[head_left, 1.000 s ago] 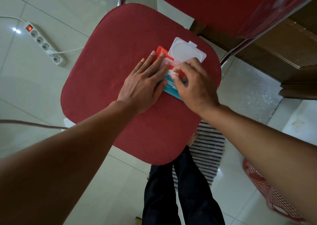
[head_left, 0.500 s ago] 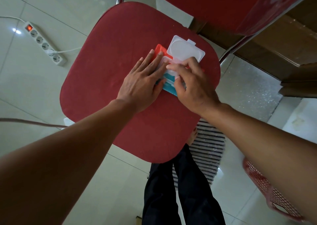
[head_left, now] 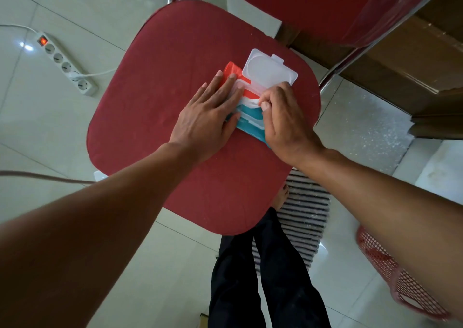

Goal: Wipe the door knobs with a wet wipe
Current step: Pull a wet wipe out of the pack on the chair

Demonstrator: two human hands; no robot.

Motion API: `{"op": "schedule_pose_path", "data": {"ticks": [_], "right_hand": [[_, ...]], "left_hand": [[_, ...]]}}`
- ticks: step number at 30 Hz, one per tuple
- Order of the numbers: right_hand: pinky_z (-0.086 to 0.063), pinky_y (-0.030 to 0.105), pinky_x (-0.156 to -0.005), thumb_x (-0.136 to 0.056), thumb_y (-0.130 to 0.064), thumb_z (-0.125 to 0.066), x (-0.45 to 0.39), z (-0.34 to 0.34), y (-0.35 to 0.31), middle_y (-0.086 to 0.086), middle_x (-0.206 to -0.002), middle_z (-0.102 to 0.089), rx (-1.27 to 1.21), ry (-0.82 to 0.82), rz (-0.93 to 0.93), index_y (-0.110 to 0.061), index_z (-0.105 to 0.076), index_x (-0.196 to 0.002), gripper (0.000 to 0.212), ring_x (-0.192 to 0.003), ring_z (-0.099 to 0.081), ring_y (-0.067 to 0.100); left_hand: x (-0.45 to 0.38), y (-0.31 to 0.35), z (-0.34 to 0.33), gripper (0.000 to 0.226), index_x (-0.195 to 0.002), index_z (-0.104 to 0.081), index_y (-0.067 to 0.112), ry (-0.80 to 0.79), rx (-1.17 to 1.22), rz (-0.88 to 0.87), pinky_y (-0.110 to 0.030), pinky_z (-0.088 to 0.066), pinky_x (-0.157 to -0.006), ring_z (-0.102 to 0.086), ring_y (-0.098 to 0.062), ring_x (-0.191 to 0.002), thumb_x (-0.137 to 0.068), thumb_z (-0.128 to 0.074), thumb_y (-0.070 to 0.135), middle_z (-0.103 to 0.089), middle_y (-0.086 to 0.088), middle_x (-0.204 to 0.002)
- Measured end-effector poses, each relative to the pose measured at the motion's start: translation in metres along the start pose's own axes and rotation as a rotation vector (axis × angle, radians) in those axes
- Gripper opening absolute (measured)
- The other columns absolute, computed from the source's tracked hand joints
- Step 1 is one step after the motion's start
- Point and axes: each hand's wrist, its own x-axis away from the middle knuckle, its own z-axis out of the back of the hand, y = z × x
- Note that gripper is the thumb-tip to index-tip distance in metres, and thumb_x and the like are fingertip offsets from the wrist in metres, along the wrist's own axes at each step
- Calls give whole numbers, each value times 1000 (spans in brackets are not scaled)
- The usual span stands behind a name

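Observation:
A red, white and teal wet wipe pack [head_left: 250, 117] lies on a red chair seat [head_left: 155, 97], its white flip lid [head_left: 269, 71] swung open toward the back. My left hand [head_left: 208, 119] lies flat with spread fingers on the pack's left side, pressing it down. My right hand [head_left: 283, 119] sits over the pack's right side, thumb and forefinger pinched on a bit of white wet wipe [head_left: 255, 103] at the opening. No door knob is in view.
A white power strip [head_left: 66, 66] with a lit red switch and cable lies on the tiled floor at left. A red mesh basket [head_left: 390, 272] stands lower right, a striped mat [head_left: 305, 217] under the chair's front. My legs in dark trousers [head_left: 263, 277] are below.
My right hand's fingers have curled from spread over the opening into a pinch on the wipe and shifted slightly right. My left hand stays pressed on the pack.

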Motion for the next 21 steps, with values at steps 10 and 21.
{"op": "schedule_pose_path", "data": {"ticks": [10, 21], "right_hand": [[-56, 22, -72, -101, -14, -56, -1, 3, 3, 11, -116, -50, -68, 34, 31, -7, -63, -101, 10, -96, -58, 16], [-56, 20, -68, -102, -18, -54, 1, 0, -1, 8, -116, -48, -93, 34, -16, -10, -60, -106, 11, -93, -57, 11]], "left_hand": [[0, 2, 0, 58, -162, -20, 17, 0, 4, 10, -41, -10, -127, -3, -25, -157, -110, -29, 41, -14, -4, -168], [-2, 9, 4, 67, -161, -24, 15, -19, -29, -4, -39, -5, -126, -1, -24, -156, -104, -27, 51, -13, -5, -169]]}}
